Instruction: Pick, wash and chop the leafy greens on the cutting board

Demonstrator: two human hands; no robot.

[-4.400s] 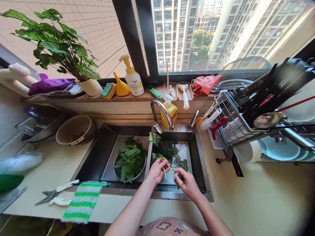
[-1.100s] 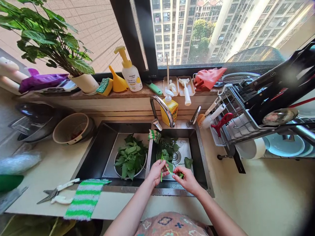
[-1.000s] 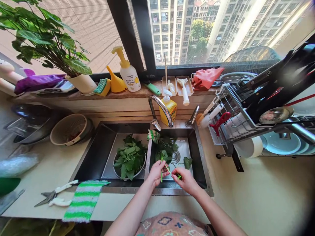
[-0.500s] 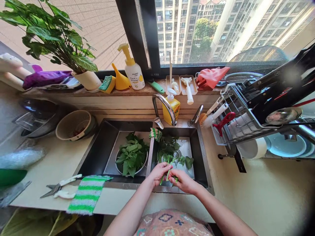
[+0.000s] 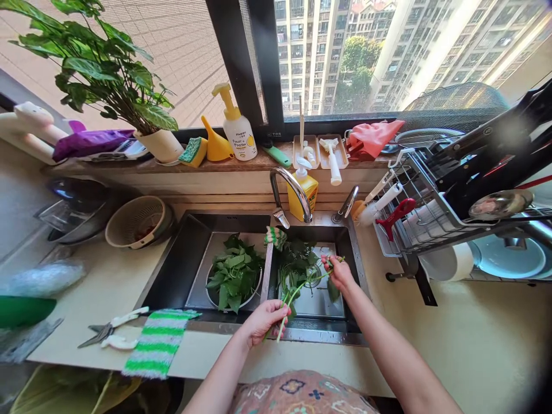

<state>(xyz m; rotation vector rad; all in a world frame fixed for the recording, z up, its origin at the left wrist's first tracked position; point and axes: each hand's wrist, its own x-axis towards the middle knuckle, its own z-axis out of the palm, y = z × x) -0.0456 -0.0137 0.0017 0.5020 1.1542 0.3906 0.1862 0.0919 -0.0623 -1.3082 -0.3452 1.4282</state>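
My left hand (image 5: 268,319) is closed on thin green stems (image 5: 295,292) near the front edge of the right basin. One long stem stretches from it toward my right hand (image 5: 340,272), which is closed over the right side of that basin with green stem pieces between its fingers. Leafy greens (image 5: 297,261) lie in the right basin (image 5: 317,305), around the drain. In the left basin (image 5: 196,264), a round bowl (image 5: 260,282) holds a heap of picked green leaves (image 5: 235,270).
A curved faucet (image 5: 293,183) stands behind the basins, beside a yellow pump bottle (image 5: 303,192). White-handled scissors (image 5: 114,330) and a striped cloth (image 5: 157,342) lie at the front left. A wire rack (image 5: 425,195) with utensils stands right; a colander (image 5: 137,221) sits left.
My hands have moved apart. The right one went right and away from me over the basin, the left one slightly toward me, and a long stem now spans between them.
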